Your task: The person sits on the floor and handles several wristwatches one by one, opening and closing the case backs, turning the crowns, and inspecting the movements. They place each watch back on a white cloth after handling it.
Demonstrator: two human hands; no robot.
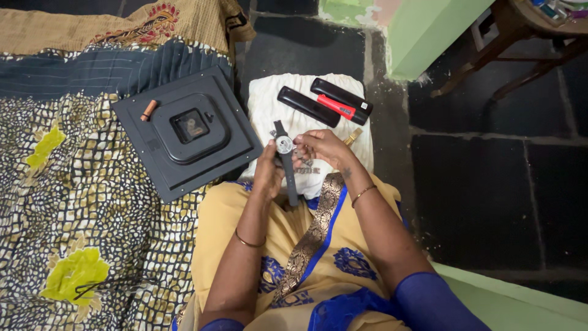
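Observation:
A wristwatch (286, 160) with a round silver case and a dark grey strap is held upright over my lap. My left hand (268, 171) grips it along the left side of the strap. My right hand (320, 149) rests its fingertips at the right edge of the watch case. Both hands hover above a folded white cloth (269, 101) on the dark floor. Behind the hands, two black remote controls lie on the cloth: a plain one (308, 106) and one with a red stripe (341, 101).
A square black wall clock (187, 130) lies face down at the left, its back mechanism showing, with a small brown battery (149, 110) on its corner. A patterned blanket (73, 202) covers the left side. A green wall corner (422, 30) and wooden furniture legs (490, 55) stand at the upper right.

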